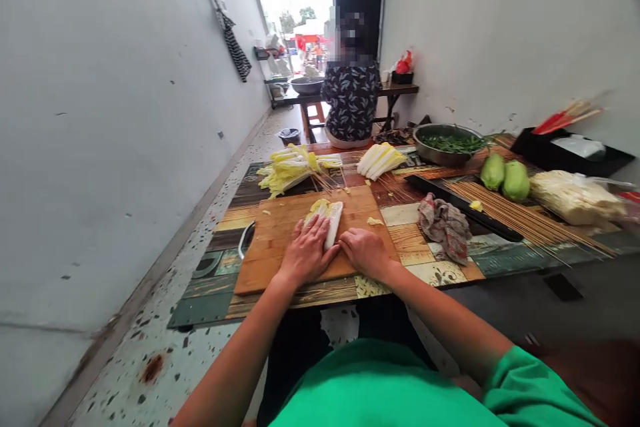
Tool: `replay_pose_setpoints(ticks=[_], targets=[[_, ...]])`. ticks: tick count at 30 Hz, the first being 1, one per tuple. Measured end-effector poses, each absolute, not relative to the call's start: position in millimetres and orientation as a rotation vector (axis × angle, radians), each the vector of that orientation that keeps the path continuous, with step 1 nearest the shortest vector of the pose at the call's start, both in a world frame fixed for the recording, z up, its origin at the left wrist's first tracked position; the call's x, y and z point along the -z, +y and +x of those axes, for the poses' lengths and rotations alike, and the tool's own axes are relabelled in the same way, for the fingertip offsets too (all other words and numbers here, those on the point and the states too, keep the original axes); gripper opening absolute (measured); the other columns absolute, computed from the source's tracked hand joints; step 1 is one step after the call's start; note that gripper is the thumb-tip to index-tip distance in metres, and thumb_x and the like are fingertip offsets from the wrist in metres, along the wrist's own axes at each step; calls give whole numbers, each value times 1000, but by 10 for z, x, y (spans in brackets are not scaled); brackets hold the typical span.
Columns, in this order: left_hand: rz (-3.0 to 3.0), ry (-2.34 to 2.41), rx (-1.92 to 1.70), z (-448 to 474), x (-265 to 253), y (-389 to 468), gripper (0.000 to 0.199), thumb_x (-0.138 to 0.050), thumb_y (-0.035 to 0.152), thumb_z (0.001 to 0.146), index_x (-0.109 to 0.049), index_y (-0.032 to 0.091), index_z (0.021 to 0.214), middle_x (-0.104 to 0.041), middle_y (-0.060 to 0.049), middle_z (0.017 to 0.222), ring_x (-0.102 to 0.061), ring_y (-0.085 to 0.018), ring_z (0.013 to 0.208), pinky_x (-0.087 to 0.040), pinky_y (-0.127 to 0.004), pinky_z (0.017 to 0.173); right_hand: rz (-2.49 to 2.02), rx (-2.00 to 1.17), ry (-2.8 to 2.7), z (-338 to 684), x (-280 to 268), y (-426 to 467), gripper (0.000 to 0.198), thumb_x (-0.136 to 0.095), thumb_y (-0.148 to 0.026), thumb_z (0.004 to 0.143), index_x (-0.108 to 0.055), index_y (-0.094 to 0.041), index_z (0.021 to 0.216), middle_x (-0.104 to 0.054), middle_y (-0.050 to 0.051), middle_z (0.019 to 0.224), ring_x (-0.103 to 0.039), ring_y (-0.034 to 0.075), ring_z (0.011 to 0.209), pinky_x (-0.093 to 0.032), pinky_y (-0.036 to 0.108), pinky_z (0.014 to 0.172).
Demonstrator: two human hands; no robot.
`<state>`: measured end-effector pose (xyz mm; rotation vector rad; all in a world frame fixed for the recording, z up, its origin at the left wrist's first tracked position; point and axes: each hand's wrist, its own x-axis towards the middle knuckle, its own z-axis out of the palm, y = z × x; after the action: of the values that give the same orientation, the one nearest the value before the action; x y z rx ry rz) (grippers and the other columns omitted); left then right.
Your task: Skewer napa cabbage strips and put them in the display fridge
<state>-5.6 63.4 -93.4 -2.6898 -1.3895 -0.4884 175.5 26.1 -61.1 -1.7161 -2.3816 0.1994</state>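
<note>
Under my left hand (pixel 311 250) lies a folded piece of napa cabbage (pixel 334 219), white with a yellow frilled end, on the wooden cutting board (pixel 270 240). That hand is flat, fingers stretched across the leaves. My right hand (pixel 366 252) is closed at the near right end of the cabbage, knuckles up; whatever its fingers hold is hidden. Beyond the board, cabbage pieces on sticks (pixel 287 170) are heaped at left, and a neat row of skewered cabbage (pixel 381 160) lies to the right. Small cabbage scraps (pixel 374 221) dot the board.
To the right are a crumpled cloth (pixel 444 227), a long black object (pixel 463 207), bamboo skewers (pixel 535 217), two green gourds (pixel 515 180), and a bagged pale bundle (pixel 575 197). Behind stands a metal bowl of greens (pixel 449 145). Another person (pixel 351 100) sits at a far table.
</note>
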Motion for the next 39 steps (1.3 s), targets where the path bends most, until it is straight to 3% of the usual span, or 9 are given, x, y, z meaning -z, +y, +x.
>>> replay_pose_setpoints(ticks=[6, 13, 26, 35, 39], targets=[[-2697, -1378, 505, -31, 935, 597, 53, -39, 42, 102, -40, 25, 151, -36, -7, 160, -24, -27, 152, -15, -55, 124, -1609, -26, -2458, 1738, 744, 256, 29, -40, -20, 101, -69, -17, 101, -70, 9, 98, -63, 17, 90, -38, 27, 73], [-2778, -1385, 545, -12, 912, 558, 48, -29, 35, 104, -46, 22, 147, -45, -3, 155, -35, -22, 147, -13, -49, 125, -1537, 72, -2431, 1790, 868, 288, 30, -41, -19, 100, -71, -20, 104, -70, 4, 92, -64, 15, 81, -38, 26, 67], [-2807, -1386, 539, -29, 944, 593, 48, -27, 34, 104, -49, 22, 145, -50, -3, 151, -35, -20, 147, -16, -47, 125, -1495, 128, -2494, 1845, 922, 299, 34, -43, -16, 97, -71, -23, 117, -74, 4, 98, -69, 16, 85, -43, 26, 68], [-2857, -1373, 535, -50, 942, 622, 49, -28, 32, 103, -48, 20, 146, -49, -4, 152, -29, -19, 150, -13, -43, 125, -1596, 170, -2553, 1812, 841, 224, 36, -41, -24, 101, -67, -22, 125, -73, 6, 100, -67, 16, 83, -32, 29, 60], [-2784, -1385, 732, -121, 863, 565, 51, -30, 37, 103, -40, 22, 151, -39, -6, 159, -26, -19, 151, -9, -44, 126, -1656, 221, -2523, 1792, 836, 170, 34, -40, -28, 103, -69, -23, 120, -73, 5, 96, -66, 16, 81, -30, 30, 59]])
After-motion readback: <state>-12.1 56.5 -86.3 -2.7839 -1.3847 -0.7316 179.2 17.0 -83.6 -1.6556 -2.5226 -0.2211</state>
